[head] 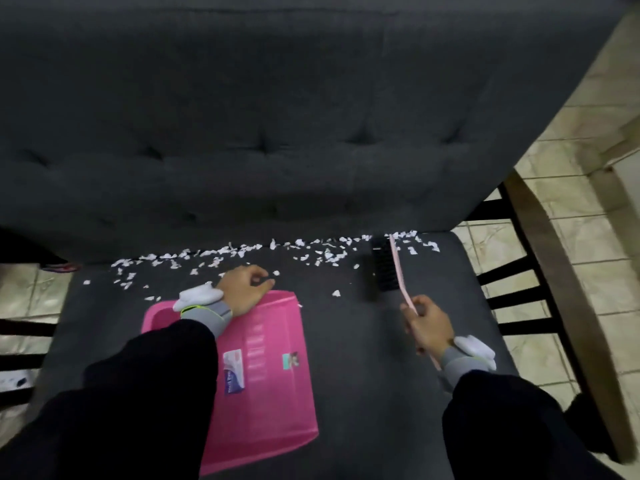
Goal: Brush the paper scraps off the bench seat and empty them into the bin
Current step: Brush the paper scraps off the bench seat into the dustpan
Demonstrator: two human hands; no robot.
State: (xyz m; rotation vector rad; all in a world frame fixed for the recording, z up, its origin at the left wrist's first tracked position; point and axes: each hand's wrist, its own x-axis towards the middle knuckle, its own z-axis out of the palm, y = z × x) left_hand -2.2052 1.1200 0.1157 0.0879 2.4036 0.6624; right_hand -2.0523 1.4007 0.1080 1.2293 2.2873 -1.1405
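Pink dustpan (273, 393) mid-seat, scraps (334, 255) (brush (383, 268) beside) along backrest (277, 133) edge.

A home: tufted dark upholstered bench (277, 133) on a beige tiled floor (588, 209).

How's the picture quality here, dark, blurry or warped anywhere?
Head view: dim light, so the dark grey fabric bench loses detail while the white paper scraps and pink plastic dustpan stand out; edges bow from the wide lens; the dustpan's label is too soft to read.
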